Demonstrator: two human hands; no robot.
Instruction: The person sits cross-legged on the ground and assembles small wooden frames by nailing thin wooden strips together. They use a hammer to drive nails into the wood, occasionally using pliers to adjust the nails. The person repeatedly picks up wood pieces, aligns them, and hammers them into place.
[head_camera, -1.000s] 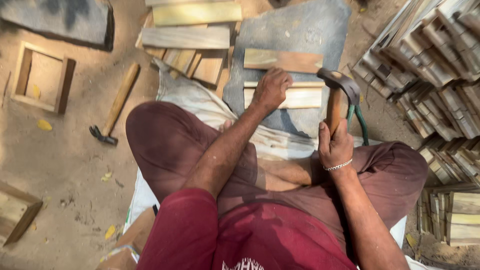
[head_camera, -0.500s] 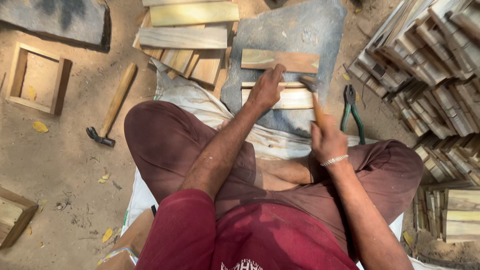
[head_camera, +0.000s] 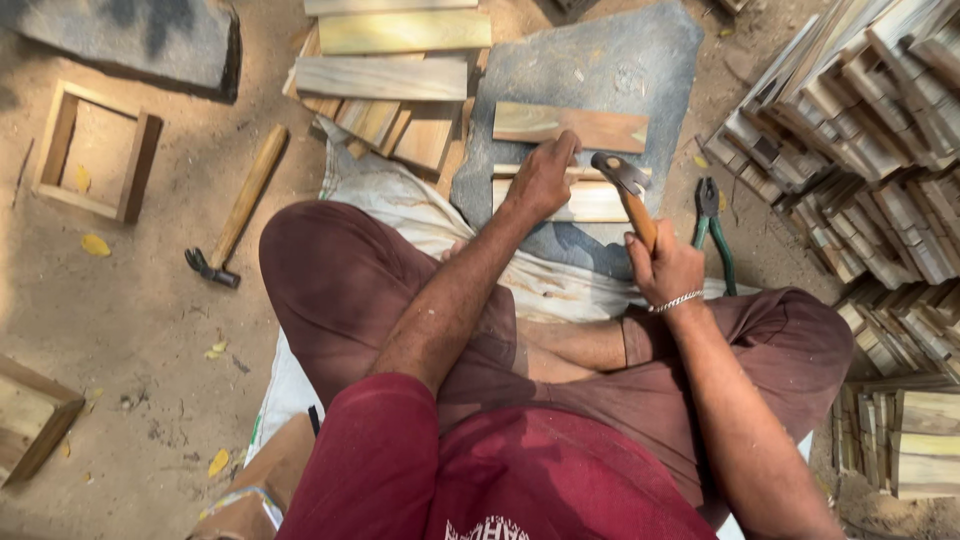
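head view: sandy ground outdoors, with a grey stone slab (head_camera: 590, 60) ahead. on the slab lie two wood strips (head_camera: 570, 126), the nearer one at its near edge. the left hand (head_camera: 545, 175) presses that strip; the right hand (head_camera: 665, 265) is closed round a hammer (head_camera: 625, 190). one second hammer (head_camera: 238, 210), one pair of pliers (head_camera: 712, 225) and one open wooden frame (head_camera: 95, 150) lie on the ground.
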